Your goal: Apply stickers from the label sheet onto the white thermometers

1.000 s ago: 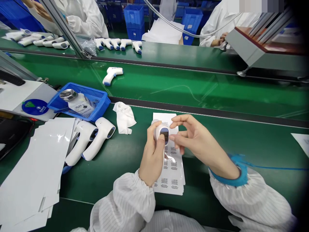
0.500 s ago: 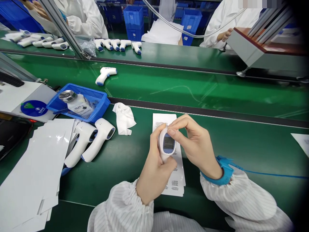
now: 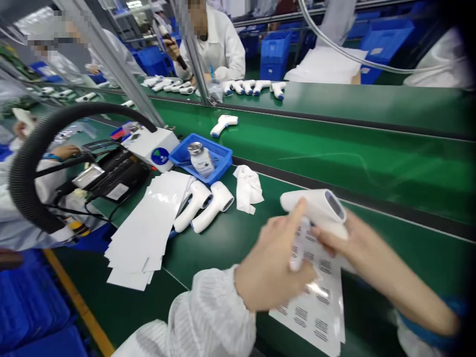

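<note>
A white infrared thermometer (image 3: 310,204) is tilted over the label sheets, its dark display end facing right. My right hand (image 3: 351,240) has closed fingers around its handle, which the hand partly hides. My left hand (image 3: 277,265), blurred, is close on its left, with a raised finger against the thermometer's body. Between this hand's finger and thumb is a small translucent piece (image 3: 298,245), whose kind I cannot make out. Beneath both hands lie the printed label sheets (image 3: 301,315).
Two more thermometers (image 3: 213,208) lie left, beside white sheets (image 3: 148,233). Behind them are a crumpled cloth (image 3: 248,188) and a blue tray (image 3: 223,166) holding a bottle (image 3: 201,157). Another thermometer (image 3: 224,125) is on the green belt (image 3: 334,144). A black hose (image 3: 26,158) arches at left; co-workers sit beyond.
The view has swung left. The thermometer has turned from facing me to lying sideways and passed from my left hand to my right. A translucent piece now shows at my left hand.
</note>
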